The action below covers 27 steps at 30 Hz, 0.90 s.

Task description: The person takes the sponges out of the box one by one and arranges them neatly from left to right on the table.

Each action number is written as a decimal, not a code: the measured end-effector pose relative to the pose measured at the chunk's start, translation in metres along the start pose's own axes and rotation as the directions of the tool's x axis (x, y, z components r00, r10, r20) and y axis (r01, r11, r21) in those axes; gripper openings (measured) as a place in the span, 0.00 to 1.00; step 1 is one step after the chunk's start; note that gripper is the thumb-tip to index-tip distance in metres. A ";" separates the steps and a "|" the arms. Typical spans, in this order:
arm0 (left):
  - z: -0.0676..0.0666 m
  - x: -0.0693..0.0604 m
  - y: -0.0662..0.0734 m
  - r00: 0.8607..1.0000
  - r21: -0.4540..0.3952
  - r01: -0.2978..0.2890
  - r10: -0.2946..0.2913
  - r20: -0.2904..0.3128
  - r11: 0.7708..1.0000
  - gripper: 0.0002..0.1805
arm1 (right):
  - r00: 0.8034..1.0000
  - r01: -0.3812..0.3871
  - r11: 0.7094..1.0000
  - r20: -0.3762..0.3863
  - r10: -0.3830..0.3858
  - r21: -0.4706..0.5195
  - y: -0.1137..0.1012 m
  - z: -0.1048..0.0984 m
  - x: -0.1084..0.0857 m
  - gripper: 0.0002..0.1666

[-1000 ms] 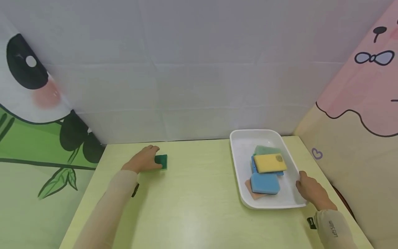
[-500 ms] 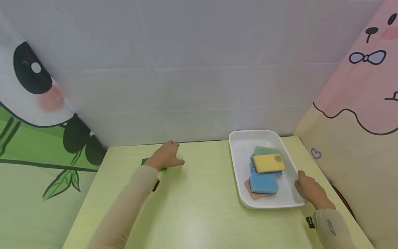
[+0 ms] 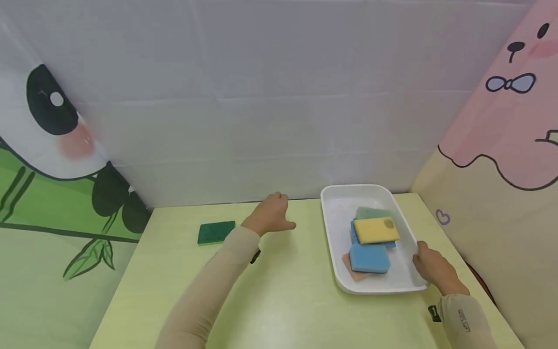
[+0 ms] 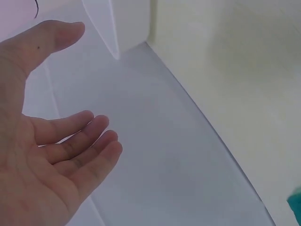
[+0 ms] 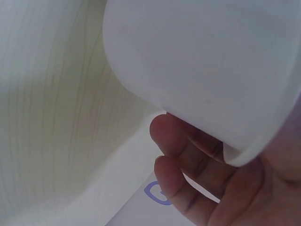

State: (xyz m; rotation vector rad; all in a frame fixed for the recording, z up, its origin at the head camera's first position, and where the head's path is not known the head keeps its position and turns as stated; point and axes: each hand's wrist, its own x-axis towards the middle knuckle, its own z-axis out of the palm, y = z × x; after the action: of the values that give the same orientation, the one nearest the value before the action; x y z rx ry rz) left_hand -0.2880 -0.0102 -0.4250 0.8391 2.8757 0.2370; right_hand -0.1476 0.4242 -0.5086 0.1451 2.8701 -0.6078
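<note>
My left hand hovers over the back middle of the table, holding nothing. Its thumb is spread away from loosely bent fingers in the left wrist view. A dark green sponge lies flat on the table to the left of that hand, partly covered by the sleeve. At the right stands a white tray. My right hand grips the tray's right rim, with its fingers tucked under the lip against the outer wall. Inside are a yellow sponge, a light blue sponge and a pale green sponge.
A darker blue piece shows beneath the yellow sponge, and an orange-pink piece beneath the light blue one. A pale cloth wall borders the table at the back, with printed cloths on both sides.
My left hand has left the dark green sponge and travelled right, towards the tray. The sponge stays on the table, now mostly uncovered. My right hand keeps its place on the rim.
</note>
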 end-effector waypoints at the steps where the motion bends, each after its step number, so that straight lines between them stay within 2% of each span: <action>1: 0.000 0.002 0.005 1.000 0.006 -0.010 0.010 -0.003 1.000 0.37 | 1.000 -0.003 1.000 0.004 0.003 0.006 0.000 0.000 0.000 0.22; 5: 0.001 0.011 0.023 0.999 0.019 -0.036 0.037 -0.015 0.999 0.35 | 1.000 -0.004 1.000 0.003 0.004 0.011 0.001 0.001 -0.001 0.22; 11: 0.010 0.025 0.048 0.998 0.030 -0.060 0.060 -0.021 0.998 0.36 | 1.000 0.008 1.000 -0.005 -0.008 0.022 0.001 0.001 0.000 0.23; 17: 0.020 0.040 0.076 0.996 0.055 -0.089 0.090 -0.008 0.994 0.40 | 1.000 0.016 1.000 -0.004 -0.016 0.014 0.000 0.004 0.000 0.26; 21: 0.023 0.048 0.094 0.996 0.086 -0.093 0.093 0.000 0.992 0.38 | 0.999 0.028 1.000 -0.017 -0.027 0.006 -0.003 0.003 0.000 0.25; 27: 0.028 0.062 0.123 0.991 0.112 -0.126 0.130 -0.029 0.986 0.38 | 0.999 0.028 1.000 -0.039 -0.028 0.003 -0.002 0.002 -0.001 0.23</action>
State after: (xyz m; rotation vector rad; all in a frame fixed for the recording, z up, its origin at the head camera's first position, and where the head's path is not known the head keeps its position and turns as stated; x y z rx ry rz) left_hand -0.2706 0.1287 -0.4346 1.0513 2.8938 0.1083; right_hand -0.1463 0.4221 -0.5090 0.1191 2.9138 -0.6220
